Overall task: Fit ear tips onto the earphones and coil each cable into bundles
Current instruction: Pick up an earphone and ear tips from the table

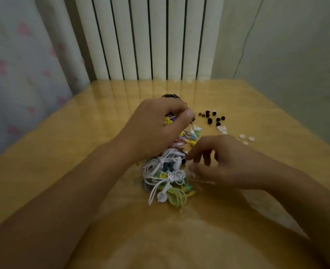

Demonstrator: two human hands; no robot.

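Many loose black and white ear tips (212, 118) lie unfitted beyond the tangled multicoloured earphone pile (166, 171); yellow cable (169, 119) is gripped by the left hand (156, 129), thin white cable (201, 181) pinched by the right hand (218, 162).

From my remote station I saw a glossy wooden table (63, 152). Behind its far edge stood a white ribbed radiator (146, 35). Left of the radiator hung a pale curtain with pink shapes (14, 65); right of it, a thin wire (245, 45) ran down a plain wall (296, 55).
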